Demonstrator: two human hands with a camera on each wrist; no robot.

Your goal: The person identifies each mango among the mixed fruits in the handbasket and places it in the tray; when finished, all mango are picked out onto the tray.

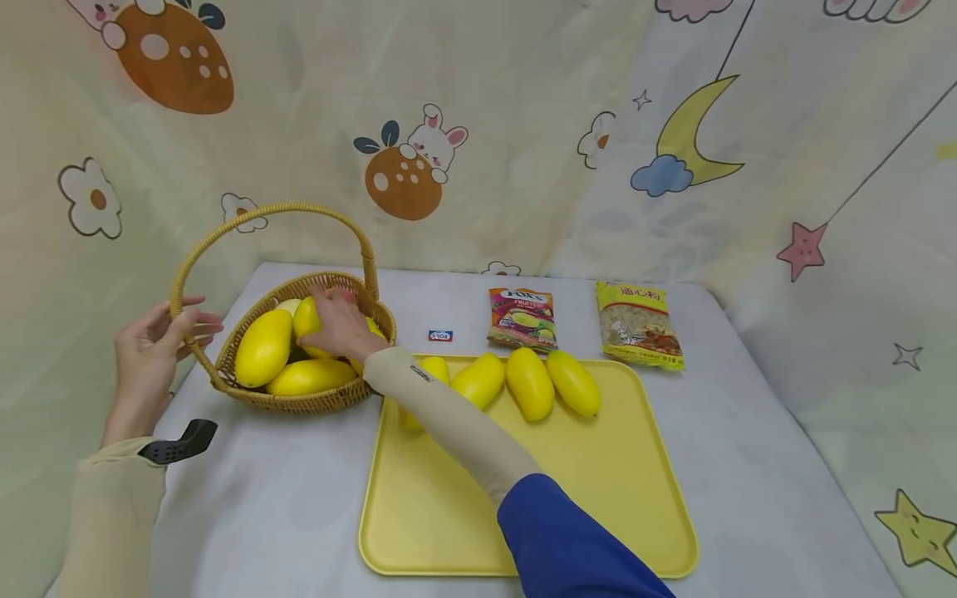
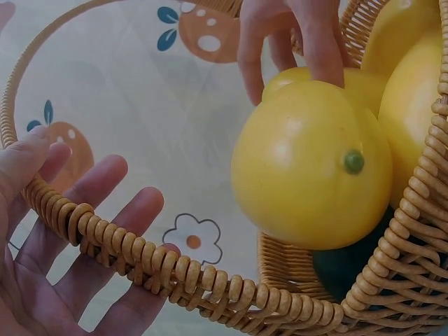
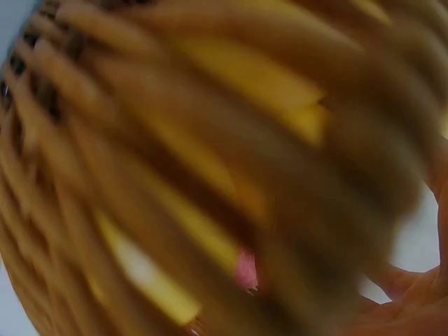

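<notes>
Beneath the right hand (image 1: 342,322), clasped a mango (image 1: 305,319) inside the basket (image 1: 299,404); with the left hand (image 1: 153,349), loosely held the handle (image 1: 299,207). Likely risked spilling neighbouring mangoes (image 1: 264,349) through a slack hold.

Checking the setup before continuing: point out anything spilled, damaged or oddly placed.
Nothing looks spilled or damaged. Mildly odd: a small labelled piece lies alone on the table, between the basket and FOX'S packet.
</notes>
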